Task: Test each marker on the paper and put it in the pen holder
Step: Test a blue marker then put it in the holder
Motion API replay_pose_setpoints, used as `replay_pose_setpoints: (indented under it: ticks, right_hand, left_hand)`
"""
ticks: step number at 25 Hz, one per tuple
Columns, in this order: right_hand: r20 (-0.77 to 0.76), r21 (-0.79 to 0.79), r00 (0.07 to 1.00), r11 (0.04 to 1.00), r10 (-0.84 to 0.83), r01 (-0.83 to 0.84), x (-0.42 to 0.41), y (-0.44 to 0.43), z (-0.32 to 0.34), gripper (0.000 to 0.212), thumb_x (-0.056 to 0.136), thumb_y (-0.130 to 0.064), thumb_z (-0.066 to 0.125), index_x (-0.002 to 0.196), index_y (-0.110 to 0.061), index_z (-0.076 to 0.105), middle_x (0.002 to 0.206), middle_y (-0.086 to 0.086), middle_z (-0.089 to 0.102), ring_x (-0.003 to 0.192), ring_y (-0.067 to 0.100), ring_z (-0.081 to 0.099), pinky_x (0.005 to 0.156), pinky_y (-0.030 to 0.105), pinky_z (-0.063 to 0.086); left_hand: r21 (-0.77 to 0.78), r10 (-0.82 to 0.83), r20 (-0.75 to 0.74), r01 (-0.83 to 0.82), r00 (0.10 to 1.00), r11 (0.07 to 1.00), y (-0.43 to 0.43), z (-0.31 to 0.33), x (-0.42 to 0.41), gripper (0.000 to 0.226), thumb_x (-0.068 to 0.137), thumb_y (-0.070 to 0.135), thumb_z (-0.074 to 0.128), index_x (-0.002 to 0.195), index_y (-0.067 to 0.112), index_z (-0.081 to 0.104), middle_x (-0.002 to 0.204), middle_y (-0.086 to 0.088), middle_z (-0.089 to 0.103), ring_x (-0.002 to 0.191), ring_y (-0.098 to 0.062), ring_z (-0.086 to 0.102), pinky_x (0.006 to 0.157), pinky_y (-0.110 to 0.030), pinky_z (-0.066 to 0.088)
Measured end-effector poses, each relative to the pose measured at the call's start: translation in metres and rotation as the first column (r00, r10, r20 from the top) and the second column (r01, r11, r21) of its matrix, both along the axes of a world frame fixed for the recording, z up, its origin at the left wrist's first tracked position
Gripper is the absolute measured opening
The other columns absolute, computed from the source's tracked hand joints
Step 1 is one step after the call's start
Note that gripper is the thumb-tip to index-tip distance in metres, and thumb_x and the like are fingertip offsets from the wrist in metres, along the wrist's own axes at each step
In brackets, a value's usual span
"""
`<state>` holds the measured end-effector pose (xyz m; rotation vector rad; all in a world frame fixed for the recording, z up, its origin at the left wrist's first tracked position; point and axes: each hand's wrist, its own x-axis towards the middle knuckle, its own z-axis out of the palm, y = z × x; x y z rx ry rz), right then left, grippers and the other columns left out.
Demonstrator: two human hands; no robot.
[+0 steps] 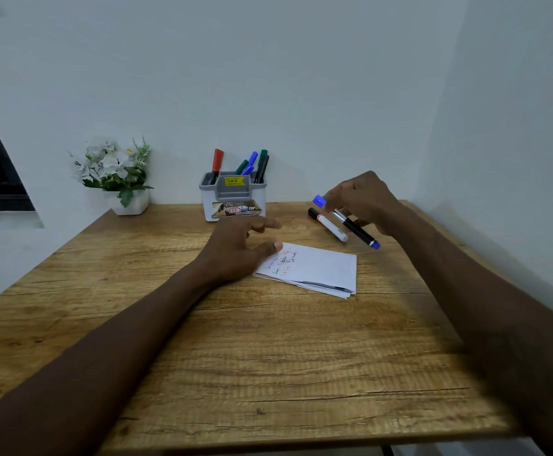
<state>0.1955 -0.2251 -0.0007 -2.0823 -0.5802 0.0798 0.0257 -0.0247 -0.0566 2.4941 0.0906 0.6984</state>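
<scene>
Over the wood-grain desk [268,357], right of the folded white paper [324,268], right hand [363,199] grips a black cylindrical marker [355,230], blue at both ends; left hand [235,251] rests loose-fingered on the scribbled paper's edge; grey plastic pen holder [232,195] stands behind.

On the brown wood-grain worktop [268,357] are set a white flowerpot [130,204] far left, a grey-white plastic pen holder [232,200] far centre, and a black-capped white marker [329,225] and folded scribbled paper [321,269] right.

Matt grained wooden table [202,340]; white paper [321,268]; grey plastic pen holder [232,195].
</scene>
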Motion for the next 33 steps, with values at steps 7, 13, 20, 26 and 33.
replay_pose_setpoints:
  ticks: [7,13,20,26,33]
  right_hand:
    - [-0.018,0.071,0.887,0.885,0.462,-0.460,-0.035,0.035,0.001,0.015,0.088,-0.014,0.082,0.101,-0.007,0.082,0.092,0.015,0.080,0.070,0.016,0.072,0.066,0.025,0.058]
    - [-0.393,0.678,0.663,0.688,0.637,-0.259,-0.040,0.031,-0.007,0.053,0.088,-0.034,0.077,0.117,0.009,0.067,0.114,0.022,0.075,0.095,0.027,0.077,0.078,0.028,0.065]
    - [-0.341,0.300,0.830,0.888,0.441,-0.348,-0.061,0.053,-0.021,0.065,0.097,-0.067,0.054,0.062,-0.013,0.067,0.057,0.007,0.058,0.040,0.013,0.044,0.041,0.021,0.030]
    - [-0.390,0.269,0.750,0.845,0.534,-0.462,-0.057,0.052,-0.023,0.052,0.108,-0.030,0.048,0.071,0.000,0.070,0.060,0.015,0.066,0.040,0.016,0.056,0.040,0.024,0.046]
    - [-0.331,0.528,0.804,0.803,0.494,-0.276,-0.009,0.004,-0.007,0.047,0.103,-0.036,0.058,0.072,-0.003,0.070,0.060,0.007,0.064,0.043,0.011,0.057,0.043,0.020,0.048]
  left_hand:
    - [0.121,-0.029,0.243,-0.001,0.970,0.993,0.000,0.004,0.000,0.049,0.090,0.031,0.075,0.137,0.028,0.061,0.123,0.008,0.070,0.096,0.003,0.058,0.080,-0.005,0.039]
    - [0.105,0.095,0.368,-0.143,0.925,0.984,0.014,0.004,0.004,0.018,0.098,0.022,0.064,0.109,0.012,0.075,0.084,0.003,0.071,0.068,0.008,0.053,0.067,-0.003,0.036]
    - [0.088,-0.038,0.130,0.027,0.991,0.996,-0.007,0.002,0.001,0.018,0.108,0.024,0.043,0.097,0.024,0.057,0.075,0.008,0.056,0.069,-0.004,0.051,0.061,-0.023,0.037]
    - [-0.172,-0.127,-0.140,0.102,0.982,0.980,-0.005,0.014,-0.004,0.038,0.110,0.030,0.034,0.080,0.021,0.054,0.065,0.009,0.051,0.051,-0.001,0.044,0.054,-0.025,0.032]
    - [-0.587,-0.217,-0.197,0.063,0.956,0.807,0.020,0.022,-0.013,0.043,0.110,0.042,0.030,0.083,0.016,0.051,0.059,0.006,0.035,0.051,-0.010,0.026,0.047,-0.027,0.023]
